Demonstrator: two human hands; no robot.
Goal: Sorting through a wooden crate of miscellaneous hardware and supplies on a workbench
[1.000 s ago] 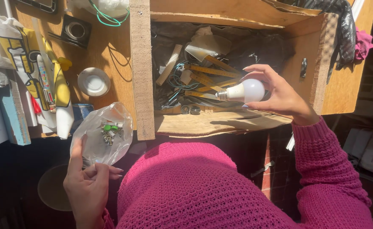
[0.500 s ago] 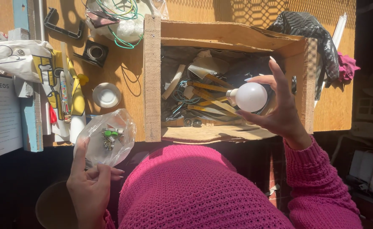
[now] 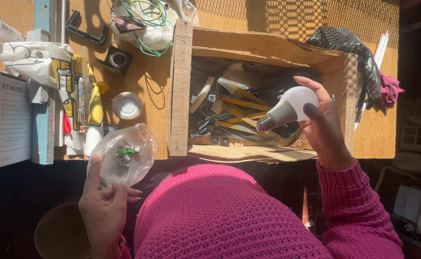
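Note:
My right hand (image 3: 323, 129) holds a white light bulb (image 3: 287, 108) by its globe, with the grey base and metal screw end pointing left, over the right side of a wooden crate (image 3: 180, 91). My left hand (image 3: 102, 208) grips a clear plastic bag (image 3: 121, 156) with several small screws and green plugs inside, held near the table's front edge, left of the crate. The crate is full of cables, paper and yellow strips. My pink knitted sleeves and front fill the lower frame.
On the wooden table (image 3: 148, 124) left of the crate lie a white round cap (image 3: 127, 105), a black square part (image 3: 117, 59), a bag of coiled wires (image 3: 145, 21), printed packages (image 3: 76, 91) and a white box (image 3: 11, 120). A dark cloth (image 3: 359, 52) lies right of the crate.
My right hand has turned the bulb so its screw base points left and lifted it slightly right. The left hand still holds the bag at about the same place.

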